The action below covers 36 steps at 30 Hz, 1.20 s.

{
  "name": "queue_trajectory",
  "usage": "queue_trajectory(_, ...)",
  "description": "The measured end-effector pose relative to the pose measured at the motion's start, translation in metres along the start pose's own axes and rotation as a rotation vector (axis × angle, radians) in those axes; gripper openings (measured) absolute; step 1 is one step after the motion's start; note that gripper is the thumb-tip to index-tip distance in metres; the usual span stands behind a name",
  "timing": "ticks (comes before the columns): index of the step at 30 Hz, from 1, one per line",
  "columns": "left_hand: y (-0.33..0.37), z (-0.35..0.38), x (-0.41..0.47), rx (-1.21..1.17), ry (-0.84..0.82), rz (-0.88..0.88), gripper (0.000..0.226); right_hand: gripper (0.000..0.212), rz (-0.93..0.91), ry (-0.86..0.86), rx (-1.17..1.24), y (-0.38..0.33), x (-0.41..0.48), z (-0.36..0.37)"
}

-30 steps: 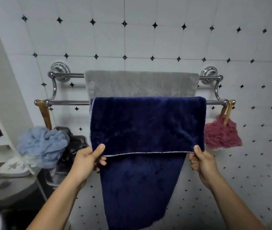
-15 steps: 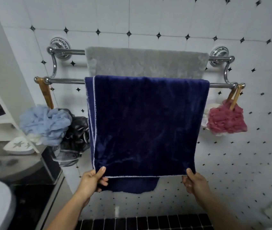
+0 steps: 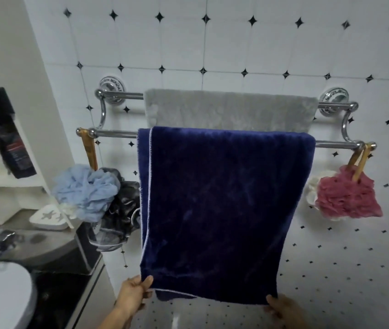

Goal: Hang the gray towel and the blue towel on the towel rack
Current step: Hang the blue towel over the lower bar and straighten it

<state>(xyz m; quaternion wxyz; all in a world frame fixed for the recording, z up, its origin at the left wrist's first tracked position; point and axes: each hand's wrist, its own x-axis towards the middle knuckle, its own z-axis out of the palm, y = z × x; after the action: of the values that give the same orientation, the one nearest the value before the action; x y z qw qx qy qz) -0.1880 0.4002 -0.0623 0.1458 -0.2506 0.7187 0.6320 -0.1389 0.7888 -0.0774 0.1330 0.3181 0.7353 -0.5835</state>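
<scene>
The blue towel hangs folded over the front bar of the chrome towel rack on the tiled wall. Its front layer reaches low, almost covering the back layer. Behind it the gray towel is draped over the rear, higher bar. My left hand pinches the blue towel's bottom left corner between thumb and fingers. My right hand holds the bottom right corner, partly cut off by the frame's lower edge.
A light blue bath pouf and a dark one hang from the rack's left end, a red pouf from the right end. At lower left are a white sink, a soap dish and a shelf holding a dark bottle.
Both hands have pulled the front layer of the blue towel downward, so the back layer has risen and barely shows below it. The view has tilted lower.
</scene>
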Motion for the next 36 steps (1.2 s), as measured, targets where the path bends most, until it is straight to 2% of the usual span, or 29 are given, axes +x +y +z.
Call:
queue_trajectory(1,0.012,-0.001,-0.004,0.0,0.002,0.036,0.008,0.034,-0.072,0.026,-0.026,-0.009,-0.002,-0.008)
queue_trajectory(4,0.056,-0.003,-0.024,-0.087,-0.015,0.226,0.037,0.03,-0.447,0.215,-0.058,-0.057,-0.02,-0.034)
queue_trajectory(7,0.11,-0.002,-0.05,-0.184,-0.061,0.529,0.04,0.02,-0.756,0.291,0.11,-0.137,-0.053,-0.049)
queue_trajectory(9,0.148,0.002,-0.068,-0.225,-0.009,0.715,0.04,0.019,-0.882,0.324,0.211,-0.194,-0.076,-0.056)
queue_trajectory(11,0.186,0.008,-0.084,-0.238,0.111,0.875,0.04,0.023,-0.938,0.339,0.254,-0.239,-0.097,-0.063)
queue_trajectory(13,0.216,0.012,-0.096,-0.171,0.233,0.985,0.035,0.024,-0.915,0.301,0.317,-0.267,-0.111,-0.072)
queue_trajectory(16,0.246,0.009,-0.098,-0.034,0.373,1.047,0.03,0.011,-0.841,0.196,0.369,-0.279,-0.123,-0.08)
queue_trajectory(19,0.269,0.006,-0.1,-0.062,0.399,0.961,0.03,0.016,-0.785,0.086,0.419,-0.283,-0.127,-0.083)
queue_trajectory(21,0.276,0.005,-0.1,-0.128,0.44,0.932,0.027,0.019,-0.737,-0.049,0.462,-0.291,-0.131,-0.086)
queue_trajectory(23,0.283,0.004,-0.101,-0.18,0.43,0.921,0.029,0.016,-0.629,-0.179,0.606,-0.3,-0.136,-0.091)
queue_trajectory(25,0.291,0.002,-0.1,-0.199,0.404,0.901,0.029,0.017,-0.57,-0.208,0.681,-0.304,-0.135,-0.096)
queue_trajectory(29,0.302,-0.003,-0.098,-0.237,0.361,0.855,0.035,0.005,-0.576,-0.15,0.638,-0.307,-0.134,-0.097)
queue_trajectory(30,0.303,-0.004,-0.097,-0.234,0.359,0.859,0.034,0.008,-0.565,-0.152,0.651,-0.308,-0.137,-0.097)
queue_trajectory(32,0.307,-0.006,-0.097,-0.197,0.363,0.872,0.034,0.034,-0.547,-0.167,0.68,-0.311,-0.142,-0.098)
queue_trajectory(33,0.309,-0.007,-0.097,-0.185,0.355,0.879,0.033,0.035,-0.547,-0.186,0.679,-0.313,-0.146,-0.097)
queue_trajectory(35,0.313,-0.009,-0.096,-0.179,0.329,0.892,0.029,0.019,-0.569,-0.206,0.644,-0.317,-0.15,-0.096)
queue_trajectory(36,0.314,-0.01,-0.097,-0.184,0.323,0.897,0.027,0.023,-0.59,-0.198,0.626,-0.319,-0.151,-0.098)
